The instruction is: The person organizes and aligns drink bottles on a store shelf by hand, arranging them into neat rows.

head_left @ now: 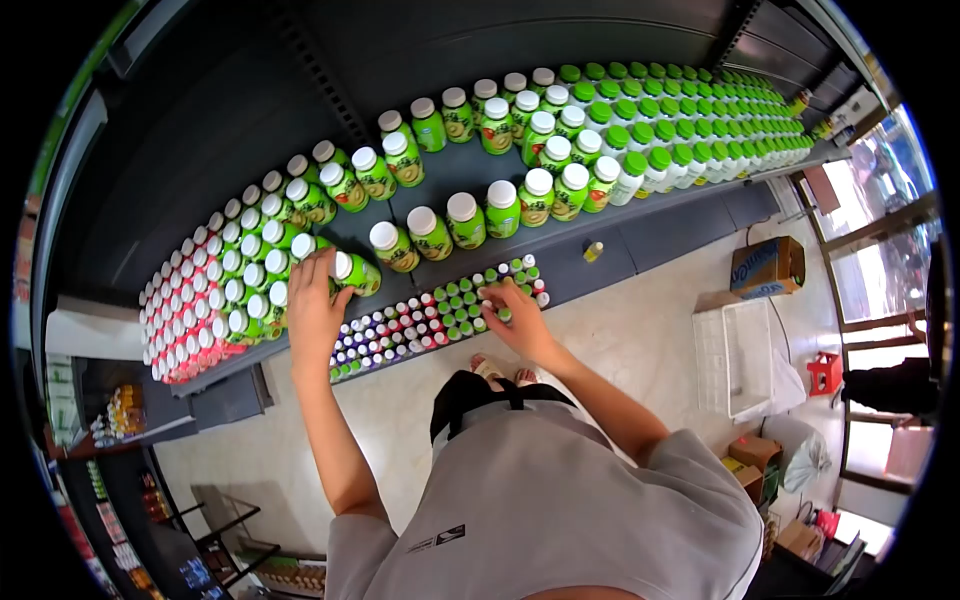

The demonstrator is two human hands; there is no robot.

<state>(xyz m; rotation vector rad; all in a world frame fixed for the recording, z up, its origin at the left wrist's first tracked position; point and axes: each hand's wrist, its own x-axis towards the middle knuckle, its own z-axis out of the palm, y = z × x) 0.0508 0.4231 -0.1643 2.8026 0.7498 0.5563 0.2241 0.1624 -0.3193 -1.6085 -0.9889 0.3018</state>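
Green bottles with white caps and fruit-pictured labels stand in groups on the dark upper shelf (455,172). At the left group's edge, my left hand (314,305) has its fingers and thumb around the side of a green bottle (362,274), which leans slightly. Another white-capped bottle (303,245) is just beyond my fingertips. Lower down, my right hand (518,322) hovers with loosely bent fingers apart and nothing visible in them. Beneath it in view are small bottles with green caps (462,312) on a lower shelf. The palm side of both hands is hidden.
Pink bottles (180,325) fill the shelf's left end; white bottles with green caps (685,165) fill the right. A small bottle (593,251) stands on the lower shelf. On the floor at right are a cardboard box (768,268), a white crate (735,358) and a red stool (824,373).
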